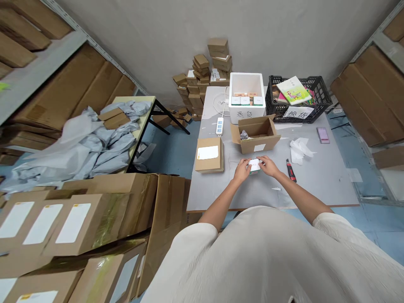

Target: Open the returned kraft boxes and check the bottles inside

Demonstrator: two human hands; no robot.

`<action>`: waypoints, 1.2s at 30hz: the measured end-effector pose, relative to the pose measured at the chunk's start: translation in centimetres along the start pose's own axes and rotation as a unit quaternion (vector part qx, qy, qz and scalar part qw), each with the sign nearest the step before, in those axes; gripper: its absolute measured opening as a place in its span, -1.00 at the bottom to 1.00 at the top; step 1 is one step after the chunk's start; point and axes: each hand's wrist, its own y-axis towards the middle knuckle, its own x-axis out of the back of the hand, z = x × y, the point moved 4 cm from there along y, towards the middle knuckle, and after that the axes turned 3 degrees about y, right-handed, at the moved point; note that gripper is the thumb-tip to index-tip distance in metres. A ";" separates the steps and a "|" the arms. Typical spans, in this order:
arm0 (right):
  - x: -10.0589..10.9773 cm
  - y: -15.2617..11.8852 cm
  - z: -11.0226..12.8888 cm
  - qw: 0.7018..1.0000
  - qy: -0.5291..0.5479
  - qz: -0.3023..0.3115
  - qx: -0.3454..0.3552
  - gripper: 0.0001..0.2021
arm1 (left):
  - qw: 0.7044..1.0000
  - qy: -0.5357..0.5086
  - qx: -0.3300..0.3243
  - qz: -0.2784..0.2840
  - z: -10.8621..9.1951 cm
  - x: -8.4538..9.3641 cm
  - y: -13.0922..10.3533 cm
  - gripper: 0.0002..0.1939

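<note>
Between my two hands is a small white box (254, 165) with a green lower edge and some dark writing on top. My left hand (242, 170) grips its left side, and my right hand (267, 165) grips its right side near the far edge. Just beyond them stands an open cardboard box (259, 145) with its flaps spread and some crumpled clear material inside. A red and black utility knife (291, 171) lies to the right of my right hand. Crumpled white paper (301, 150) rests farther right.
A labelled stack of flat cardboard boxes (208, 155) sits at the left of the table (328, 181). Behind are a power strip (220, 126), a white foam box (247, 110) holding small boxes, and a black crate (322, 101) of books. Large cartons (126, 210) crowd the left.
</note>
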 end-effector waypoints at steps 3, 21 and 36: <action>0.0 -0.1 0.1 1.000 -0.016 -0.006 -0.005 -0.58 | 0.999 0.035 0.013 0.009 0.1 -0.2 -0.3 -0.51; 5.6 -0.4 6.7 0.991 -0.056 0.045 0.114 -0.59 | 0.985 -0.141 0.061 -0.076 -0.5 4.0 1.0 -0.57; 28.8 14.7 17.6 0.951 -0.047 -0.214 0.220 -0.43 | 0.987 0.021 -0.102 -0.121 -7.0 9.5 6.2 -0.65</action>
